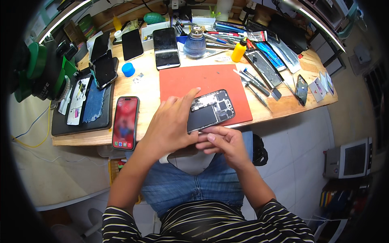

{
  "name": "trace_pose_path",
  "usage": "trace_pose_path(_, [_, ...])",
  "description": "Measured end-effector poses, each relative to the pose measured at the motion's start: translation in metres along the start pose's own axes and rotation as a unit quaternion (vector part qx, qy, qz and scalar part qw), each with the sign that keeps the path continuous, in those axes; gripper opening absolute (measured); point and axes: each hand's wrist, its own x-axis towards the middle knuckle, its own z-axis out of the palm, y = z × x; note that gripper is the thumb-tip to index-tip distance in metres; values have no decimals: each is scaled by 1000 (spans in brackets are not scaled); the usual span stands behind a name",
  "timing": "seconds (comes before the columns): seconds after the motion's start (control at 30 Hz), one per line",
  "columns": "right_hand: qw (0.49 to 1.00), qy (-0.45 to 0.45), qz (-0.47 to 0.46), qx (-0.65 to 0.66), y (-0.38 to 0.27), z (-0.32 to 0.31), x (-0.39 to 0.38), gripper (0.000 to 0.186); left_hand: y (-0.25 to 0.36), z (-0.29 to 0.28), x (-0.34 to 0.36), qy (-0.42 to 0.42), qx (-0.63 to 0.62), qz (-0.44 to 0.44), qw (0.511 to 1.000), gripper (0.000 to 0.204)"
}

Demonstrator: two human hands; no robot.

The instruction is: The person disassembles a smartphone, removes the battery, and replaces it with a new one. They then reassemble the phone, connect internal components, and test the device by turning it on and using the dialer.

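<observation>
An opened smartphone (pixel 210 108), its circuit board and dark battery bare, lies tilted on the red-orange mat (pixel 227 77). My left hand (pixel 170 119) grips it across its left end, the thumb at the near edge and the fingers over the far edge. Just off the near long edge is my right hand (pixel 225 145), its thumb and fingers drawn together beside the left thumb. Something small and light shows at those fingertips, too small to name. To the left lies a lit smartphone (pixel 125 121) with a red screen, face up.
Tweezers and thin tools (pixel 255 83) lie right of the mat. Behind it stand a blue glass bottle (pixel 195 43) and a yellow bottle (pixel 239 50). A blue cap (pixel 128 69) and a dark phone (pixel 166 48) are at the back left. A green microscope (pixel 40 73) rises far left.
</observation>
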Motion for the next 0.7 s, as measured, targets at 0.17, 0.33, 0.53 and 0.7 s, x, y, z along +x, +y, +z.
trace_pose_path(0.17, [983, 2, -22, -181, -40, -33, -2, 34, -19, 2, 11, -19, -11, 1, 1000, 96])
trace_pose_path(0.33, [840, 12, -316, -441, -79, -35, 17, 44, -30, 3, 17, 72, -162, 8, 984, 66])
trace_pose_path(0.53, [724, -32, -490, -484, -62, 30, 8, 48, -3, 4, 8, 113, -438, -202, 869, 26])
trace_pose_path(0.7, [731, -144, -483, -459, -36, 62, -2, 33, 16, 17, -17, -4, -354, -76, 932, 33])
